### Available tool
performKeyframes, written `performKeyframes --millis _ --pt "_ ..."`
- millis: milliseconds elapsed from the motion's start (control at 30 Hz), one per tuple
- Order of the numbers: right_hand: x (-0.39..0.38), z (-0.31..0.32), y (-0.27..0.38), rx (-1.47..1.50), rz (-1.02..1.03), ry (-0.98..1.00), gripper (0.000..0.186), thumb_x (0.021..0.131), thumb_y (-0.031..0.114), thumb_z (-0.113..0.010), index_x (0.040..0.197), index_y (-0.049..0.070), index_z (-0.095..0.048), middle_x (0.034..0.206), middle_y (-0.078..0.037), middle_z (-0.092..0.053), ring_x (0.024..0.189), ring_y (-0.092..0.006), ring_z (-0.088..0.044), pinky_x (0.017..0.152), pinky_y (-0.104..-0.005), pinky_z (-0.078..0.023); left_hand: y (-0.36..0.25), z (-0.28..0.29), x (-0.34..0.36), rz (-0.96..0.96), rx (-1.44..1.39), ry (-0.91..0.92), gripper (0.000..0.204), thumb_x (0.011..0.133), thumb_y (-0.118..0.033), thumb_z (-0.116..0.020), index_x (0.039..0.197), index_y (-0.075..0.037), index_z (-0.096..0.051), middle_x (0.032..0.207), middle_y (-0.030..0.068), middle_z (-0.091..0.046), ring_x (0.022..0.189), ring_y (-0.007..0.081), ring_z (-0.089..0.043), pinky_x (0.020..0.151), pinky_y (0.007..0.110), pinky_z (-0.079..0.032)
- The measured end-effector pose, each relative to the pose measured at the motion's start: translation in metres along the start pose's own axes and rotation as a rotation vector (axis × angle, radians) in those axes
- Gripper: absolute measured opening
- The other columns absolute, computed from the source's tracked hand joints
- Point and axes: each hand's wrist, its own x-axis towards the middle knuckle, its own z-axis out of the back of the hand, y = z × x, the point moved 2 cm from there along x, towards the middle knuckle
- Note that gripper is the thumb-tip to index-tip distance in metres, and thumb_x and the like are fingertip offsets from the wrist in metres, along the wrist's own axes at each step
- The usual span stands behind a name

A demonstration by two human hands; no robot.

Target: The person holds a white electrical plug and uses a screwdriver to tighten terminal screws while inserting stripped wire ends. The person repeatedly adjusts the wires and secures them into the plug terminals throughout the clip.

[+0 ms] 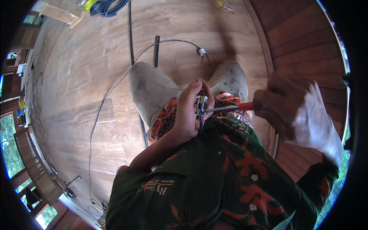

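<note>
My left hand (185, 112) is closed around a small electrical fitting (200, 102) with white and metal parts, above my lap. A short dark cable (201, 125) hangs from the fitting's lower side. From the right, a screwdriver (245, 106) with a red handle and thin metal shaft lies nearly level, its tip at the fitting. My right hand (298, 109) grips the handle's end. The exact contact of tip and fitting is too small to make out, and my left fingers hide part of the fitting.
A long grey cable (100, 111) curves over the wooden floor (76, 88) to a white connector (202, 51) beyond my knees. Dark strips (156, 51) lie nearby. At the far left are a coiled dark cable (109, 7) and a wooden box (63, 13). A plank wall (303, 36) stands right.
</note>
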Motion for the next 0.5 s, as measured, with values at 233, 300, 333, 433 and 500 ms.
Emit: performKeyframes --millis 233,300,333,433,500 --pt "-0.0038 -0.0012 -0.0006 -0.033 0.056 -0.009 0.021 0.077 0.023 -0.085 0.086 0.010 -0.072 0.077 -0.002 -0.050 0.060 -0.0170 -0.052 0.052 -0.0376 -0.043 0.0026 -0.0016 0.0015 0.033 0.062 -0.025 0.042 0.110 -0.042 -0.045 0.093 -0.006 -0.056 0.062 0.0062 -0.055 0.046 0.0090 -0.047 0.045 0.022 -0.037" --pt "-0.0046 -0.0017 -0.0014 -0.052 0.083 -0.014 0.021 0.076 0.024 -0.086 0.085 0.010 -0.072 0.077 -0.002 -0.050 0.060 -0.0168 -0.052 0.052 -0.0375 -0.043 0.0032 -0.0016 0.0025 0.043 0.065 -0.026 0.042 0.110 -0.042 -0.045 0.093 -0.006 -0.056 0.062 0.0059 -0.055 0.047 0.0088 -0.048 0.045 0.022 -0.037" --pt "-0.0051 -0.0020 -0.0017 -0.050 0.080 -0.018 0.022 0.075 0.024 -0.086 0.085 0.010 -0.072 0.077 -0.002 -0.050 0.060 -0.0167 -0.052 0.052 -0.0374 -0.042 0.0033 -0.0015 0.0025 0.044 0.069 -0.021 0.042 0.110 -0.042 -0.044 0.093 -0.006 -0.056 0.062 0.0060 -0.055 0.048 0.0088 -0.047 0.045 0.022 -0.037" --pt "-0.0066 -0.0001 -0.0024 -0.045 0.070 -0.034 0.023 0.073 0.023 -0.087 0.085 0.010 -0.072 0.077 -0.002 -0.050 0.061 -0.0165 -0.052 0.053 -0.0371 -0.043 0.0038 -0.0022 0.0027 0.047 0.079 -0.001 0.039 0.110 -0.040 -0.043 0.094 -0.007 -0.056 0.063 0.0062 -0.053 0.047 0.0089 -0.045 0.044 0.023 -0.036" --pt "-0.0067 0.0011 -0.0019 -0.059 0.077 -0.038 0.024 0.072 0.023 -0.087 0.085 0.010 -0.072 0.076 -0.002 -0.049 0.062 -0.0166 -0.053 0.054 -0.0370 -0.043 0.0045 -0.0033 0.0026 0.045 0.091 0.008 0.034 0.109 -0.037 -0.043 0.095 -0.008 -0.054 0.063 0.0062 -0.050 0.047 0.0094 -0.040 0.041 0.023 -0.033"
